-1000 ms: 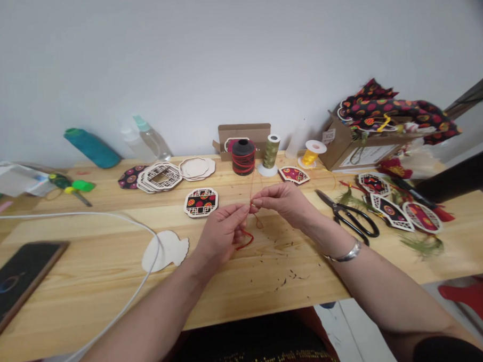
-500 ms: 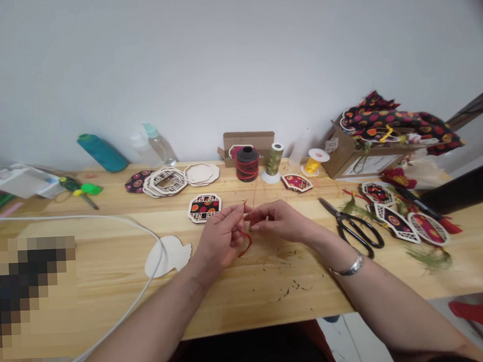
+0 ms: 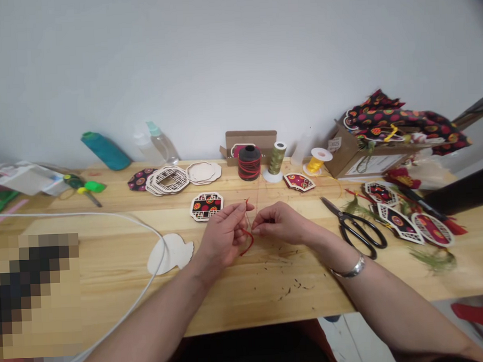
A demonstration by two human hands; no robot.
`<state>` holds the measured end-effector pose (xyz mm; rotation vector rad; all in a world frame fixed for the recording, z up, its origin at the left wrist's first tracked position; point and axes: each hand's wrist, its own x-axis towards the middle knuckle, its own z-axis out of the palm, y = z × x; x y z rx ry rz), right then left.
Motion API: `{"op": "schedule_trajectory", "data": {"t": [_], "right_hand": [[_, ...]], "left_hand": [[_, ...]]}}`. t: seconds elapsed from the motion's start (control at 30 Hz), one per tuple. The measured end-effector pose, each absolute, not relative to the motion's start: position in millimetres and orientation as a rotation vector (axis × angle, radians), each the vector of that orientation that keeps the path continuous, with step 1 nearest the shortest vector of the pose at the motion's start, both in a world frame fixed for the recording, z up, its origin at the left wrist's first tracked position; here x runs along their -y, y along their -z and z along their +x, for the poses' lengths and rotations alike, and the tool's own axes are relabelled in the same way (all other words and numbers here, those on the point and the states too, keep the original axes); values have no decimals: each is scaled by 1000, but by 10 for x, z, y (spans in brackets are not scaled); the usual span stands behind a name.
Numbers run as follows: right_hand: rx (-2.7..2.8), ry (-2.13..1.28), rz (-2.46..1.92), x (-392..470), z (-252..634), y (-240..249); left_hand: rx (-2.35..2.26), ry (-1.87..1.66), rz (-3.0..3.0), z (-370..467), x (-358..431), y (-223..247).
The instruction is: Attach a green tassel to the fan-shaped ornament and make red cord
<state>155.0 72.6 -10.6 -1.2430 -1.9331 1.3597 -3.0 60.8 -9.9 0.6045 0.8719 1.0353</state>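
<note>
My left hand (image 3: 224,232) pinches a red cord (image 3: 249,244) between thumb and finger. One end pokes up above the fingertips, and a loop hangs below them. Close by on the right, my right hand (image 3: 282,222) has its fingertips pressed together; a fine reddish thread (image 3: 257,193) seems to run to them from the back of the table, though its end is hidden. A black spool wound with red cord (image 3: 249,170) stands behind both hands. Left of them lies a lattice-framed piece with patterned fabric (image 3: 206,206).
Black-handled scissors (image 3: 361,233) lie right of my right hand. A white cable (image 3: 118,214) crosses a plain cutout (image 3: 170,253) on the left. Stacked wooden frames (image 3: 170,180), an olive thread spool (image 3: 278,160), a yellow spool (image 3: 317,160) and a cardboard box (image 3: 340,152) line the back.
My right hand has drawn slightly down, and its fingertips have come closer together. The left hand keeps its pinch on the red cord. The whole view has shifted a little.
</note>
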Motion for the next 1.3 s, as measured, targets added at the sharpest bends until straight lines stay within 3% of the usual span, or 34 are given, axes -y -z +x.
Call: {"op": "schedule_trajectory", "data": {"t": [0.73, 0.9, 1.03, 1.3], "right_hand": [[2090, -1297, -1236, -725, 1581, 81], [1774, -1192, -1303, -779, 1631, 54], [1439, -1346, -1158, -799, 1629, 60], [1360, -1431, -1049, -760, 1589, 54]], "left_hand": [[-884, -1036, 622, -26, -608, 80], [-933, -1027, 668, -8, -594, 74], [-946, -1004, 739, -1, -577, 98], [-972, -952, 849, 0, -548, 127]]}}
